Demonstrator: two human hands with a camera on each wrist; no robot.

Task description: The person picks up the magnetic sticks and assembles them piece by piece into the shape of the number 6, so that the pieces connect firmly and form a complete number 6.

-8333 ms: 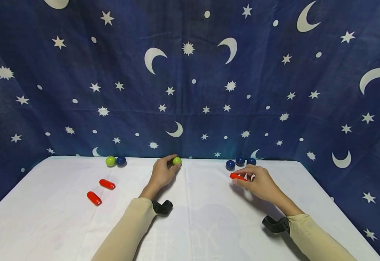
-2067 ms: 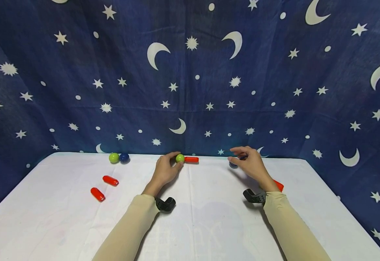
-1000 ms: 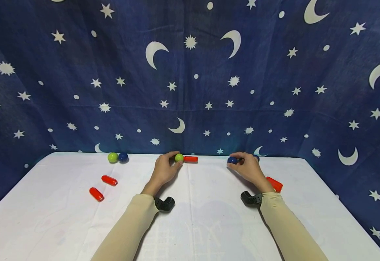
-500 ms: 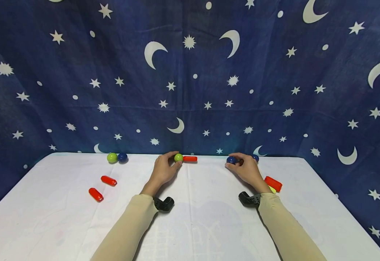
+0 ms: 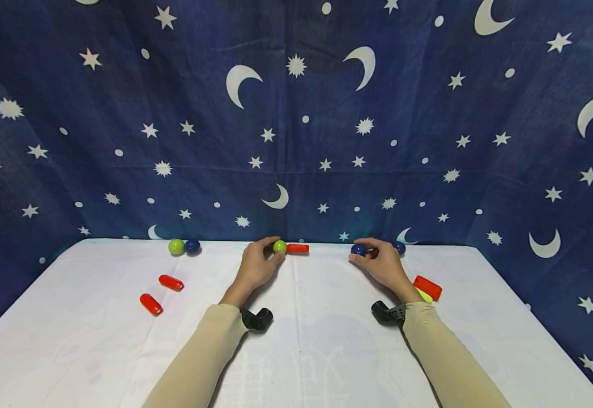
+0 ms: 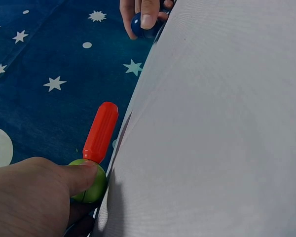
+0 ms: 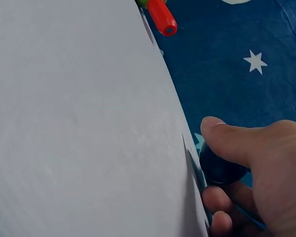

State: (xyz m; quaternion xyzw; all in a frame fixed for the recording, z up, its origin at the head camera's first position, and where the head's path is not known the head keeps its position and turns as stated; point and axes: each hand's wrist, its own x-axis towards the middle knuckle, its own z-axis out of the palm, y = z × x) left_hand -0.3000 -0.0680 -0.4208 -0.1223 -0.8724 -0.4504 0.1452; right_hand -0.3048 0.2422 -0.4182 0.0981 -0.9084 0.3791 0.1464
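My left hand [image 5: 257,263] pinches a lime-green ball [image 5: 279,246] between thumb and fingers at the back edge of the table. A red ribbed rod [image 5: 298,248] extends rightward from the ball; in the left wrist view one end of the rod [image 6: 101,131] meets the ball [image 6: 91,190] beside my thumb. My right hand [image 5: 384,263] grips a dark blue ball [image 5: 358,250], some distance right of the rod. In the right wrist view, thumb and fingers are around this ball [image 7: 221,165]. Another blue ball [image 5: 400,247] sits just behind that hand.
A green ball [image 5: 176,246] and a blue ball [image 5: 192,246] stand side by side at the back left. Two red rods [image 5: 171,282] lie in front of them. Beside my right wrist are red pieces [image 5: 428,287] and a partly covered yellow piece [image 5: 423,295]. A starry cloth [image 5: 296,141] hangs behind the table.
The red rod my right hand held earlier now adjoins the green ball. My right hand has since reached to the blue balls, taken one and drawn it slightly left. My left hand has stayed put.
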